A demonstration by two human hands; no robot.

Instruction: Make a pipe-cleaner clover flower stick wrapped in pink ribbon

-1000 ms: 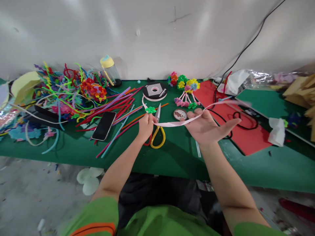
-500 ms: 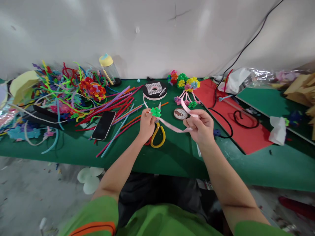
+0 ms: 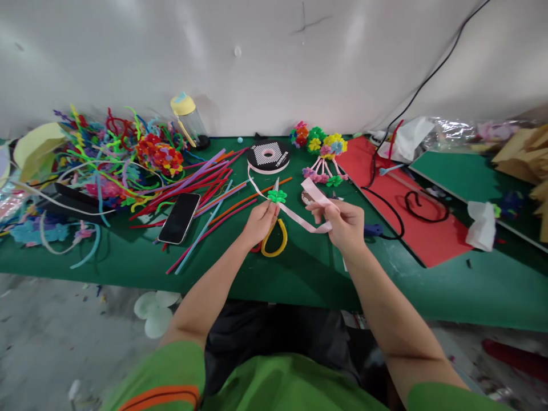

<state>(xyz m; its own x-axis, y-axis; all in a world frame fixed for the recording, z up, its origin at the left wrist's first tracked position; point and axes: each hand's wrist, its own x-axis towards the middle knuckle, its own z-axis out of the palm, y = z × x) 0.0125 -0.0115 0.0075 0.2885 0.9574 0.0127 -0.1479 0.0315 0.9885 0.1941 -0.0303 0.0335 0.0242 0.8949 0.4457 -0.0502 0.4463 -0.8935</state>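
Left hand [image 3: 260,222] pinches green flower [image 3: 277,196], bloom just past the hand's far side. Right hand [image 3: 347,225] grips pink ribbon [image 3: 315,192], loose end poking far-left, rest running left toward flower.

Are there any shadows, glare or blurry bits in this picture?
Head view: soft glare streaks the pale wall, where the bottle casts a faint shadow; head view: a soft shadow darkens the green table between the forearms; head view: the pink ribbon, left hand and right hand look fairly crisp, but the red shape at lower right is too soft to identify.
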